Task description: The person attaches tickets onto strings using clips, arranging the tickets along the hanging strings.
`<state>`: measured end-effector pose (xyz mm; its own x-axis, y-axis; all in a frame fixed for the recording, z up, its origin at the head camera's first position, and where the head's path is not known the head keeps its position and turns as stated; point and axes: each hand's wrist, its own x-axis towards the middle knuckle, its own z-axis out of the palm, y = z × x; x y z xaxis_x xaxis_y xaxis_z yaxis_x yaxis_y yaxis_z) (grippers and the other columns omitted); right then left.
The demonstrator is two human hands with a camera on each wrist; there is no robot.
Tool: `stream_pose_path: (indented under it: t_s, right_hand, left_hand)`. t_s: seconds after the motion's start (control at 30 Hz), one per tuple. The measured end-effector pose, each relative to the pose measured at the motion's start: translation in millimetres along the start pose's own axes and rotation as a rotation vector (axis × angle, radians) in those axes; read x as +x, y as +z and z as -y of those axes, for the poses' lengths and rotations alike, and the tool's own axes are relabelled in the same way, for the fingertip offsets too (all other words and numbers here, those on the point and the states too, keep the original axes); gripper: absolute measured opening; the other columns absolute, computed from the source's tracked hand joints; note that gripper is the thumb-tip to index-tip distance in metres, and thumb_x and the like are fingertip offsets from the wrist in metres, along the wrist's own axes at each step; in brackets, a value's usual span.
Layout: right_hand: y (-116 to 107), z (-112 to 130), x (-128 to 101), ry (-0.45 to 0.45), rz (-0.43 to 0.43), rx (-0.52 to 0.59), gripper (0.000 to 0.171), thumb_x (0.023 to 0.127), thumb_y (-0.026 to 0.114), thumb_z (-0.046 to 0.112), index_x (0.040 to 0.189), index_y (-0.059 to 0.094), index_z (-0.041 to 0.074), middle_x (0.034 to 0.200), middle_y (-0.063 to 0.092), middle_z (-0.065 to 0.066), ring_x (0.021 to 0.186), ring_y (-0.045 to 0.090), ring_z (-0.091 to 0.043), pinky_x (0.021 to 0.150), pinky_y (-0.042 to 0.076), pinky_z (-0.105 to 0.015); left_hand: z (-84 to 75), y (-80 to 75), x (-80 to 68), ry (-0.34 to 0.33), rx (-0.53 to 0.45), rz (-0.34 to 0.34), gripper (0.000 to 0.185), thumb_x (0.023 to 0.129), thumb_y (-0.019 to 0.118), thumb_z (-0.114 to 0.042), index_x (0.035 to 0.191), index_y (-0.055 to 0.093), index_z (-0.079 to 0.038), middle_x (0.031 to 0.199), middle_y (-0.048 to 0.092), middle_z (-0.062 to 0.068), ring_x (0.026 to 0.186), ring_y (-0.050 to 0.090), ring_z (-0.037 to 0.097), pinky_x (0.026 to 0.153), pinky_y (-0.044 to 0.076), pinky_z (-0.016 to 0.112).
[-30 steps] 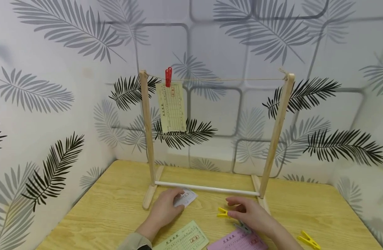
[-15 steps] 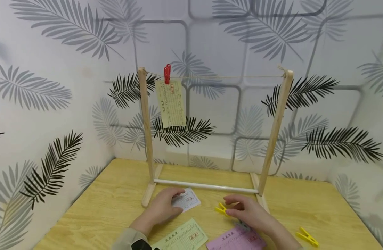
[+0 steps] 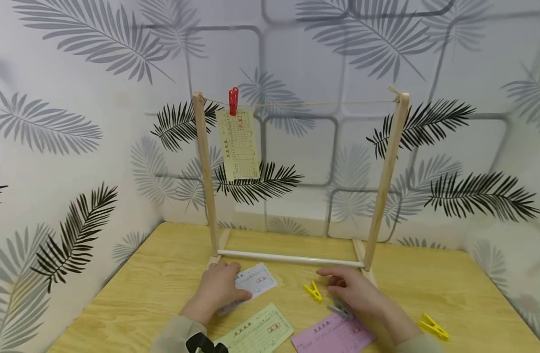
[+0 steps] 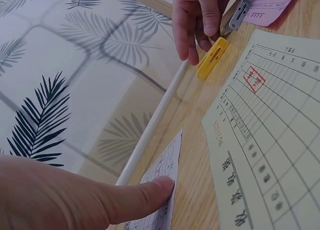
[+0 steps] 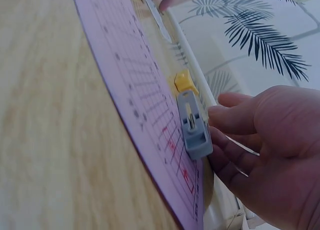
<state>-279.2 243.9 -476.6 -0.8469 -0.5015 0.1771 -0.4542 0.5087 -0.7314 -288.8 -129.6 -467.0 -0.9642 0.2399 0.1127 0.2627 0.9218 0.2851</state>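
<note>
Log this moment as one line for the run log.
left hand: presses white slip | right hand: open, touching grey peg beside yellow peg | rack: one slip hung by red peg

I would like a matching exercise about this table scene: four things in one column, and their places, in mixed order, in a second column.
Things:
1. red peg
2. grey peg
3. white slip
4. pink slip

Places:
A. under the fingers of the left hand
B. on the string, holding a yellowish slip
C. flat on the table near the front edge, by the right wrist
D. on the table beside the right hand, at the edge of the pink slip

Pairs: 1-B, 2-D, 3-A, 4-C
</note>
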Motion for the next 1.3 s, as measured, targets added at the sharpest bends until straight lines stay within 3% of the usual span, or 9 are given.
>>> stream_pose_path:
  t_s: [0.17, 0.5, 0.6, 0.8, 0.9, 1.03, 1.13, 1.3]
  right_hand:
    - [-3, -5, 6, -0.032, 0.05, -0.029, 0.045, 0.102, 0.075, 0.003, 0.147, 0.068, 0.002, 0.125, 0.072, -0.012, 0.114, 0.066, -0.03, 0.099, 0.056, -0.037]
    - [-7, -8, 18, -0.032, 0.091, 0.04, 0.043, 0.104, 0.075, 0.008, 0.146, 0.068, 0.0, 0.111, 0.067, -0.008, 0.096, 0.056, -0.018, 0.083, 0.05, -0.029]
    - [-6, -10, 20, -0.053, 0.08, 0.018, 0.039, 0.102, 0.078, 0.009, 0.14, 0.072, 0.001, 0.107, 0.067, -0.004, 0.092, 0.056, -0.015, 0.081, 0.051, -0.029]
    - [-4, -13, 17, -0.037, 0.085, -0.018, 0.03, 0.103, 0.079, 0.014, 0.132, 0.076, 0.006, 0.11, 0.066, -0.003, 0.09, 0.055, -0.014, 0.078, 0.049, -0.028]
    - [-3, -13, 18, -0.033, 0.084, -0.034, 0.038, 0.103, 0.08, 0.014, 0.139, 0.073, 0.007, 0.108, 0.065, -0.005, 0.088, 0.055, -0.015, 0.076, 0.048, -0.028]
    - [-2, -14, 19, -0.022, 0.088, -0.051, 0.046, 0.103, 0.08, 0.015, 0.147, 0.07, 0.01, 0.123, 0.065, -0.012, 0.088, 0.056, -0.016, 0.076, 0.049, -0.028]
    - [-1, -15, 20, -0.012, 0.095, -0.044, 0.04, 0.103, 0.08, 0.016, 0.143, 0.074, 0.012, 0.143, 0.06, -0.02, 0.093, 0.057, -0.017, 0.08, 0.051, -0.029]
    - [0, -14, 19, -0.014, 0.099, -0.031, 0.031, 0.103, 0.08, 0.016, 0.135, 0.078, 0.015, 0.149, 0.058, -0.02, 0.104, 0.061, -0.022, 0.091, 0.054, -0.034]
  left_hand:
    - [0.0, -3.6, -1.4, -0.016, 0.007, 0.029, 0.081, 0.08, 0.099, -0.049, 0.138, 0.07, 0.0, 0.117, 0.069, 0.017, 0.108, 0.064, 0.042, 0.099, 0.052, 0.063]
    - [-0.4, -7.8, 7.1, -0.046, -0.046, 0.069, 0.087, 0.08, 0.101, -0.043, 0.144, 0.065, 0.003, 0.12, 0.066, 0.016, 0.104, 0.064, 0.034, 0.102, 0.05, 0.067]
    - [1.2, -6.5, 7.9, -0.033, -0.077, 0.075, 0.075, 0.084, 0.098, -0.036, 0.141, 0.067, 0.002, 0.118, 0.066, 0.015, 0.103, 0.064, 0.032, 0.099, 0.052, 0.065]
    - [8.8, 1.0, 8.6, -0.001, -0.152, 0.045, 0.029, 0.099, 0.082, -0.016, 0.123, 0.073, -0.001, 0.107, 0.07, 0.008, 0.095, 0.065, 0.025, 0.089, 0.057, 0.053]
    - [12.7, 2.0, 8.1, -0.009, -0.2, 0.014, 0.016, 0.101, 0.078, -0.011, 0.115, 0.074, -0.004, 0.101, 0.073, 0.006, 0.088, 0.066, 0.023, 0.082, 0.057, 0.05]
    - [16.8, 0.3, 8.9, -0.019, -0.268, -0.006, 0.023, 0.101, 0.078, -0.008, 0.123, 0.075, -0.003, 0.109, 0.076, 0.009, 0.093, 0.07, 0.024, 0.085, 0.059, 0.052]
    - [18.7, -2.0, 10.2, -0.022, -0.314, -0.008, 0.028, 0.101, 0.079, -0.008, 0.129, 0.075, -0.004, 0.115, 0.076, 0.009, 0.099, 0.07, 0.024, 0.089, 0.058, 0.053]
    - [18.6, -5.3, 11.2, 0.002, -0.373, -0.006, 0.011, 0.102, 0.079, -0.009, 0.112, 0.074, -0.01, 0.098, 0.072, 0.002, 0.083, 0.064, 0.017, 0.076, 0.056, 0.043]
